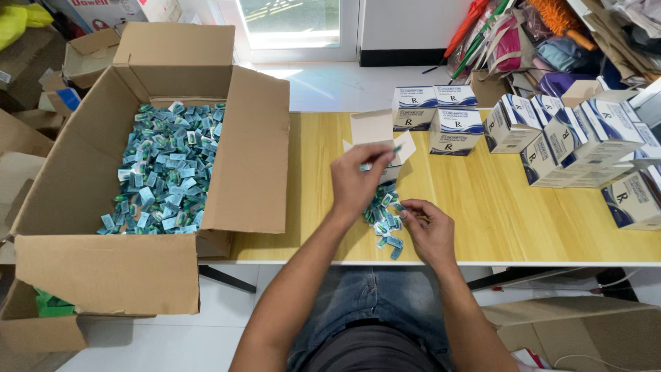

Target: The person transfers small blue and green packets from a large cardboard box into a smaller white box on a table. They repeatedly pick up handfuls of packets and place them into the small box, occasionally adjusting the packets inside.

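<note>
**Sachets at the table edge, one going to the small box**

At the near edge of the yellow table (482, 220), seen from your head camera, your left hand (354, 182) is raised above a small pile of blue-green sachets (384, 220). Its fingers are pressed together, pinching a sachet (394, 149) at the mouth of a small open white box (383, 141). Your right hand (430, 231) rests on the table just beside the pile, its fingers curled and touching the sachets at the pile's right side. Behind the open box stand closed white-and-blue boxes (447, 117), with more of them stacked to the right (571, 138). To your left, a large cardboard carton (248, 158) sits open against the table, filled with many more of the same sachets (169, 169).
</note>
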